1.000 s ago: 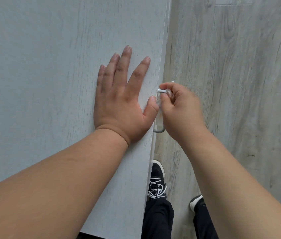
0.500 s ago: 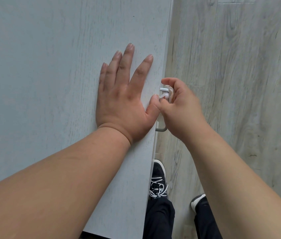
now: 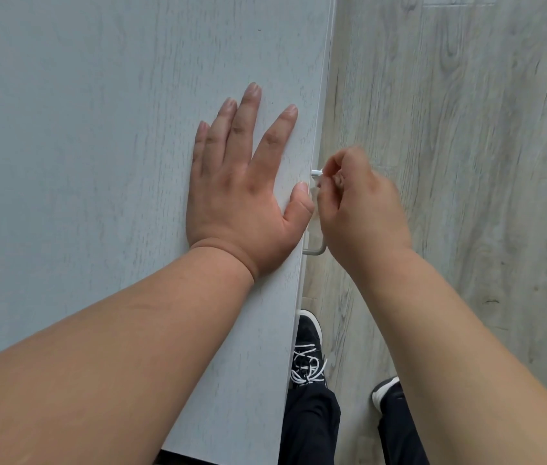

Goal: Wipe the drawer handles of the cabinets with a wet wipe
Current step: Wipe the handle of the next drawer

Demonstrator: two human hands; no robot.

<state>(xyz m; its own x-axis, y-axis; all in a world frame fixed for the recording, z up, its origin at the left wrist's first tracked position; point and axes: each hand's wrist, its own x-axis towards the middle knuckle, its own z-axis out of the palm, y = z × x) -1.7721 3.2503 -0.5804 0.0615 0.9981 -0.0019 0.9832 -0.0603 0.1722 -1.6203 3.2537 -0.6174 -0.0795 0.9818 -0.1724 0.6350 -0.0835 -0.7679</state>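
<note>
Nearest, a black shoe (image 3: 307,350) stands on the floor (image 3: 466,162) below the counter (image 3: 97,129) edge. Just beyond it, the drawer handle (image 3: 315,251) juts from the cabinet front, its near bend bare. The right hand (image 3: 362,209) curls round the handle's far part, likely to rub it. The wet wipe is presumably inside that grip, but it is hidden. The left hand (image 3: 242,193) lies flat on the counter, fingers straight and spread, seemingly bracing the body.
</note>
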